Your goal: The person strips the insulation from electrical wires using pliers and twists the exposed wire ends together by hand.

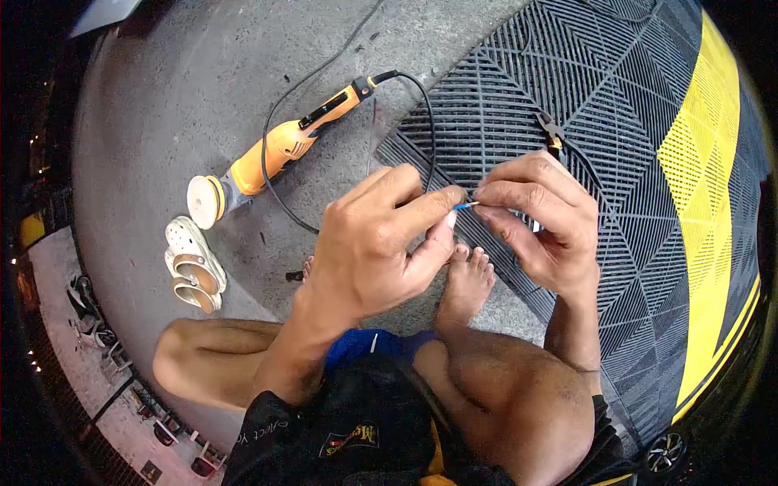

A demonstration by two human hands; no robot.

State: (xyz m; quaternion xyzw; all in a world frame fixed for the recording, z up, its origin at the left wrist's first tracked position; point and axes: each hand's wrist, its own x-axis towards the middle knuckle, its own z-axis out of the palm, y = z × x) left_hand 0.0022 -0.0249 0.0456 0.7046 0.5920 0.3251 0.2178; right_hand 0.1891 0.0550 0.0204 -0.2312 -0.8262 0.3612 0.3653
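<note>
Pinching 1 thin blue wire [463, 206] with left hand [373, 235] and right hand [545, 212]; could slip or fray if pulled too hard.

The wire [465, 206] ran between the person's left hand [377, 243] and right hand [543, 215]. To the left, a polisher [279, 154] lay on the floor [194, 105], its pad [201, 202] turned away from the hands. Clogs [194, 267] sat near that pad, closer to the person. To the right stretched a mat [486, 105], with pliers [552, 132] on it, just ahead of the right hand.
</note>
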